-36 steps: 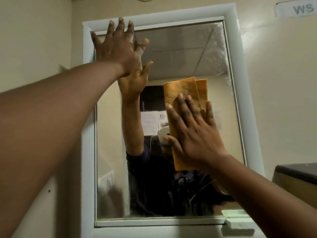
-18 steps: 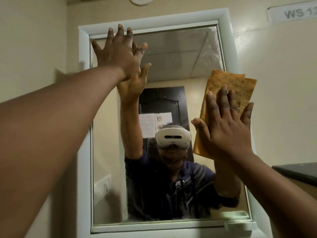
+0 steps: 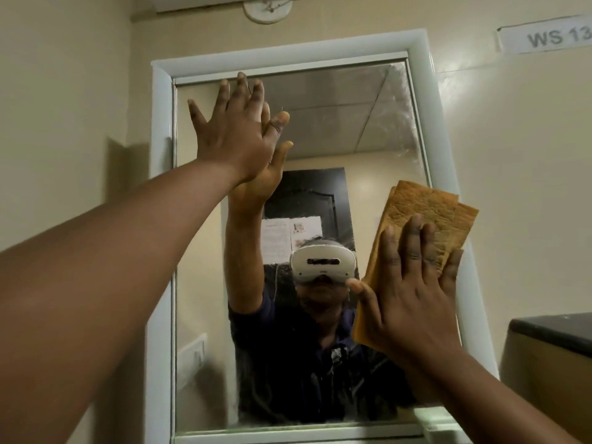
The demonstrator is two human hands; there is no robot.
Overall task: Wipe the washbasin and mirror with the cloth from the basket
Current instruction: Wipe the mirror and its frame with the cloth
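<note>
Folded orange cloth (image 3: 426,225), soft, light, limp: pinned flat under my right hand (image 3: 413,290), fingers spread, at the mirror (image 3: 336,129) right edge; left hand (image 3: 237,136) splayed, empty, bracing glass.

One mirror (image 3: 320,129) hangs on the wall. One orange cloth (image 3: 426,219) sits at three o'clock. Two hands: the left hand (image 3: 235,136) at eleven o'clock, the right hand (image 3: 413,293) at four. One wall label (image 3: 544,35) at one o'clock.
</note>
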